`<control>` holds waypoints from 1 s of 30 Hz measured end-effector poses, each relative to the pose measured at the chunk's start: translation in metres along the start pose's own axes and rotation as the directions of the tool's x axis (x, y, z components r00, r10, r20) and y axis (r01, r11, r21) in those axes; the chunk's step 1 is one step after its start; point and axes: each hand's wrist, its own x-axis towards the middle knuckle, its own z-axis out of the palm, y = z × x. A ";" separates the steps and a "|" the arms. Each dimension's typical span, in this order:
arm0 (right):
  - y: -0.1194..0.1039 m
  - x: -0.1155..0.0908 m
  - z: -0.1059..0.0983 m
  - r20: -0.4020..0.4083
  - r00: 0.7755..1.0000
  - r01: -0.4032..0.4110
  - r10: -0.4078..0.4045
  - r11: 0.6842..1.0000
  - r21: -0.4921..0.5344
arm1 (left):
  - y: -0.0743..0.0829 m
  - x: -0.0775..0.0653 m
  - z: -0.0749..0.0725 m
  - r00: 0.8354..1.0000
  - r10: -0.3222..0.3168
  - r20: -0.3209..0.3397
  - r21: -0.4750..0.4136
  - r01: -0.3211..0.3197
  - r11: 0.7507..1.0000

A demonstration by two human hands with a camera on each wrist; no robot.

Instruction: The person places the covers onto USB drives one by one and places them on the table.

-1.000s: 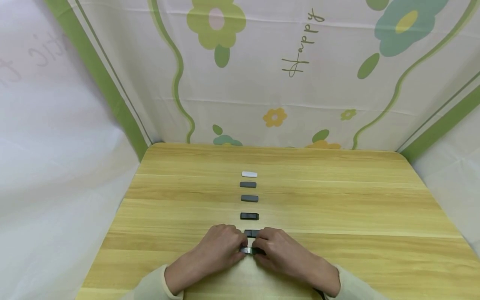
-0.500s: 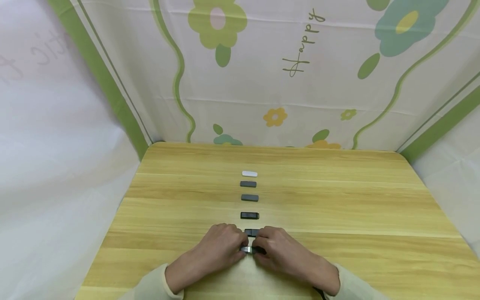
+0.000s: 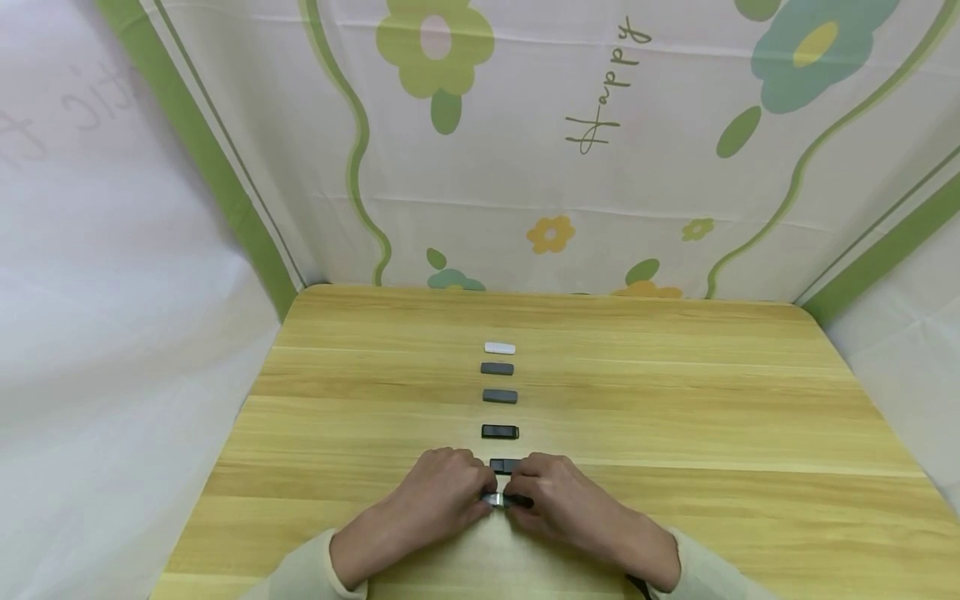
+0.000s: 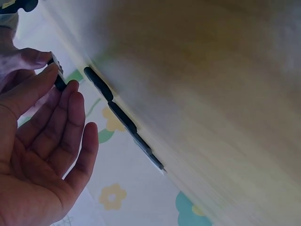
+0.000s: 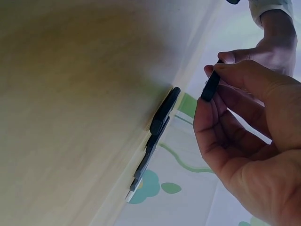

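Low in the head view, both hands meet over a small USB flash drive [image 3: 497, 500] with a bright metal part at its middle and a dark right end. The left hand [image 3: 448, 492] pinches its left end between thumb and fingers. At the dark end, the right hand [image 3: 558, 502] pinches in the same way. The right wrist view shows the black body of the drive [image 5: 211, 86] between thumb and index finger. Just beyond the fingers lies a black flash drive [image 3: 502, 467], its right end covered by the right hand.
Farther back in the same column lie a black stick with a loop end [image 3: 498, 432], two grey sticks, one nearer [image 3: 500, 397] and one farther [image 3: 497, 368], and a white stick [image 3: 500, 348]. A patterned cloth [image 3: 480, 167] hangs behind the wooden table [image 3: 675, 400].
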 end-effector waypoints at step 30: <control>0.000 0.004 0.001 -0.014 0.998 0.054 -0.053 0.998 0.035 | 0.002 -0.001 -0.001 1.000 0.013 -0.022 -0.017 -0.014 1.000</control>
